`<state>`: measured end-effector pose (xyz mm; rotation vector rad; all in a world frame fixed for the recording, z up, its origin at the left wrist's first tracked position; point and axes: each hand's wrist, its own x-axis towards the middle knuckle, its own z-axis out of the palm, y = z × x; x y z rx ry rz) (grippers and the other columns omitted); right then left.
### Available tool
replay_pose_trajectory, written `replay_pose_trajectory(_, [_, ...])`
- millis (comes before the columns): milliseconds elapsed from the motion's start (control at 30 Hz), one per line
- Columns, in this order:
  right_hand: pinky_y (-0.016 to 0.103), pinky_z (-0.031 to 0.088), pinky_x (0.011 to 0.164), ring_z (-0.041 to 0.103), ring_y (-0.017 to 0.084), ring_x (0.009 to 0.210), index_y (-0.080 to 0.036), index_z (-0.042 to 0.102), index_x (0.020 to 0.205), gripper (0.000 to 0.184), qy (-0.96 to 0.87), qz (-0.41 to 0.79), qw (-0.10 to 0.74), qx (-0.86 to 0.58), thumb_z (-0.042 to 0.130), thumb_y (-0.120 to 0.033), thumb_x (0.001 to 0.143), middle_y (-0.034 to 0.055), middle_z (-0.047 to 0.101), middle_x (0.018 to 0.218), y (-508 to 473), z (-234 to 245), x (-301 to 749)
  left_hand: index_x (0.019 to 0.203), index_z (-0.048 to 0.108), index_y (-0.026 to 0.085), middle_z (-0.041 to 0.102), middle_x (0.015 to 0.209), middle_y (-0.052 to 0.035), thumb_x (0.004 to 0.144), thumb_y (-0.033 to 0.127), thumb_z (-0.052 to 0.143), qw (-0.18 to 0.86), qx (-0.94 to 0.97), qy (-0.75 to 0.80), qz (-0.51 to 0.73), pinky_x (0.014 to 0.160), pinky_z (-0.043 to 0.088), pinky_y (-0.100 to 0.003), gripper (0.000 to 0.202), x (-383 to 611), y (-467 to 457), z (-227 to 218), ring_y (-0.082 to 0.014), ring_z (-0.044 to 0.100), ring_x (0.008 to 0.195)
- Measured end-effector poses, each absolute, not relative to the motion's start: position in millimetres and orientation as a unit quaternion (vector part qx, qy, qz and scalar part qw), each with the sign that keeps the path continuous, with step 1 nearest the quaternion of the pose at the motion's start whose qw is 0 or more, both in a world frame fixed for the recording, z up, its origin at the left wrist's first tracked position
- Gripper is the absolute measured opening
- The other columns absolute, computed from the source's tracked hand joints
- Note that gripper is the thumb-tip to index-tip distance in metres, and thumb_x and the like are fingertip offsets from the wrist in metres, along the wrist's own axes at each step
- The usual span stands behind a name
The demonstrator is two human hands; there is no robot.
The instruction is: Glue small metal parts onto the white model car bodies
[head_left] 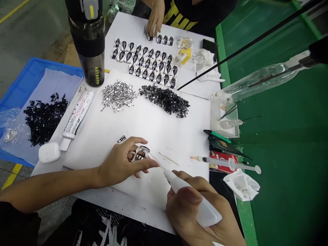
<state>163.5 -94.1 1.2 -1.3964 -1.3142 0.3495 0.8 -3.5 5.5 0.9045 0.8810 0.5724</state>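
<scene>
My left hand [120,160] is closed around a small silver-and-black shell [140,153], shaped like a toy car body, held above the white work board [102,136]. In my right hand [202,205] is a white squeeze bottle [189,191], its thin nozzle pointing at the shell. The nozzle tip reaches the shell's right side; whether it touches, I cannot tell. A single black frame-like piece [121,139] lies just beyond my left hand. Right of the shell, a thin stick [169,159] rests on the board.
Piles of silver pieces [119,95] and black pieces [166,100] lie ahead. Behind them stand rows of similar shells [151,63], and a co-worker's hand [155,17] touches one. A bottle [92,51], tube [78,116] and blue tray [15,85] are left; a syringe [225,162] is right.
</scene>
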Motion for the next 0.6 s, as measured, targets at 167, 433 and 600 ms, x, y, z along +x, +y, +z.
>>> replay_pose_trajectory(167, [0.032, 0.042, 0.045, 0.058, 0.018, 0.053, -0.022, 0.053, 0.060, 0.036, -0.569, 0.079, 0.567, -0.591, 0.069, -0.028, 0.091, 0.0007, 0.050, 0.057, -87.4, -3.1, 156.2, 0.123, 0.058, 0.020, 0.068, 0.087, -0.0022, 0.077, 0.042, 0.083, 0.770, 0.415, 0.405, 0.265, 0.052, 0.060, -0.024, 0.056, 1.3, -3.1, 5.4, -0.0215, 0.075, 0.075])
replay_pose_trajectory(433, [0.032, 0.041, 0.044, 0.054, 0.016, 0.051, -0.021, 0.051, 0.061, 0.036, -0.554, 0.042, 0.581, -0.595, 0.068, -0.028, 0.092, -0.0007, 0.048, 0.056, -82.6, 6.3, 153.2, 0.122, 0.058, 0.021, 0.068, 0.085, -0.0010, 0.079, 0.042, 0.082, 0.765, 0.425, 0.402, 0.269, 0.052, 0.059, -0.023, 0.054, 1.6, -4.2, 3.3, -0.0208, 0.075, 0.076])
replay_pose_trajectory(600, [0.034, 0.046, 0.049, 0.056, 0.017, 0.053, -0.022, 0.052, 0.062, 0.033, -0.591, 0.117, 0.532, -0.595, 0.073, -0.022, 0.087, -0.0014, 0.048, 0.056, -88.9, 8.3, 170.5, 0.122, 0.058, 0.021, 0.070, 0.087, -0.0025, 0.078, 0.043, 0.082, 0.758, 0.433, 0.407, 0.268, 0.053, 0.060, -0.025, 0.055, 0.8, -4.5, 2.9, -0.0214, 0.074, 0.077])
